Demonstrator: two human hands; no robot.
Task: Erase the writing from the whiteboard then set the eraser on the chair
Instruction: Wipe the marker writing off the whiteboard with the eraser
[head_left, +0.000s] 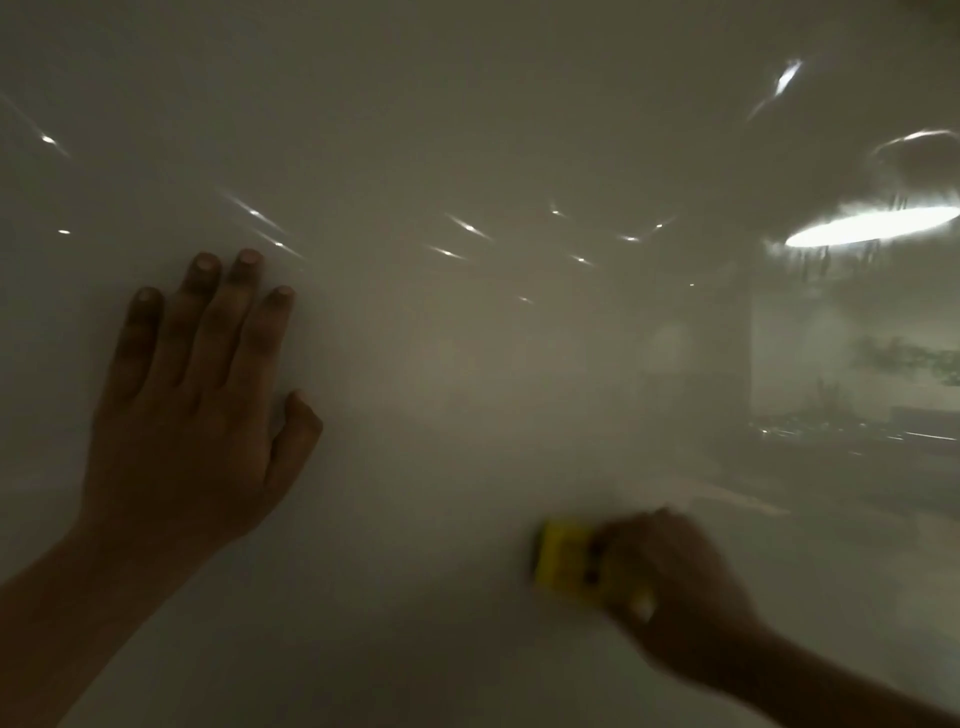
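Note:
The glossy whiteboard (467, 389) fills the whole view, dim and pale. My left hand (197, 410) lies flat against it at the left, fingers spread and pointing up, holding nothing. Low on the right, my right hand (675, 577) grips a yellow eraser (563, 564) and presses it to the board; the eraser is blurred by motion. A faint smeared streak (727, 496) shows just above and to the right of that hand. I see no legible writing. The chair is not in view.
Ceiling lights reflect in the board as bright spots, with a large oval glare (872, 226) at the upper right. A hazy reflection of a room with furniture (852, 395) shows on the right side.

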